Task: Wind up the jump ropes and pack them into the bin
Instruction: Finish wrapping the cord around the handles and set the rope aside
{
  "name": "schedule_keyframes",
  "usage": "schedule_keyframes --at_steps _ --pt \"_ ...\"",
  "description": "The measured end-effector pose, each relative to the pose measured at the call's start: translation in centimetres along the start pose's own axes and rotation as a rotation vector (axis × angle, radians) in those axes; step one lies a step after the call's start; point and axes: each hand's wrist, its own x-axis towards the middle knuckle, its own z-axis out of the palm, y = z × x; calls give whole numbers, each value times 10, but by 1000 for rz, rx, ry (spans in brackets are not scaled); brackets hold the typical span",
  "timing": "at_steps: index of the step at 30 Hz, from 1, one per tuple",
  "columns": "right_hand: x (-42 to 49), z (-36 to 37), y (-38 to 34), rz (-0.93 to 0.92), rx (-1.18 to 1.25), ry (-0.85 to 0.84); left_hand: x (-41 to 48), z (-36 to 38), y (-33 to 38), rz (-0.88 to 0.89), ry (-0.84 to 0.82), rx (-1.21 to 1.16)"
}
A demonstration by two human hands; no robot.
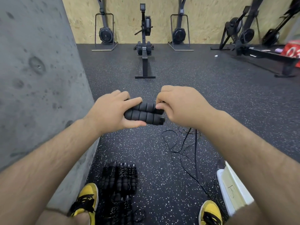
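I see left hand (pixel 112 111) gripping paired foam handles (pixel 143 113); right hand (pixel 180 105) pinching cord at handle ends. My advice: keep handles flush, wind loose cord (pixel 183 153) in tight, even turns.

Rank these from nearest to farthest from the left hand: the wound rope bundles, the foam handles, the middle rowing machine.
1. Foam handles: gripped in the left hand.
2. Wound rope bundles: on the floor below, by the left shoe.
3. Middle rowing machine: ahead, at the far wall.
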Motion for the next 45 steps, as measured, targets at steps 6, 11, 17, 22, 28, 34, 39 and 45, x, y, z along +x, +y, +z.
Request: schedule_keyframes --at_steps 6,11,17,22,28,34,39,45 --pt "7 7 35 -32 256 72 -5 -20 6 -8 -61 -355" --pt "3 32 19 246 664 92 0 -36 26 -88 85 -412" --pt "9 63 -30 502 903 -18 5 -24 16 -212 119 -161" --pt "6 55 -43 517 873 -146 6 -14 1 -292 145 63" --pt "0 30 -47 506 660 -300 3 -1 -16 -217 123 185" --pt "-13 -4 -53 285 281 -361 -6 12 -19 -198 25 184" --pt "-12 -9 -29 197 23 -118 -8 8 -9 -93 14 126" --pt "-7 6 2 126 17 14 -16 1 7 33 -1 -72"
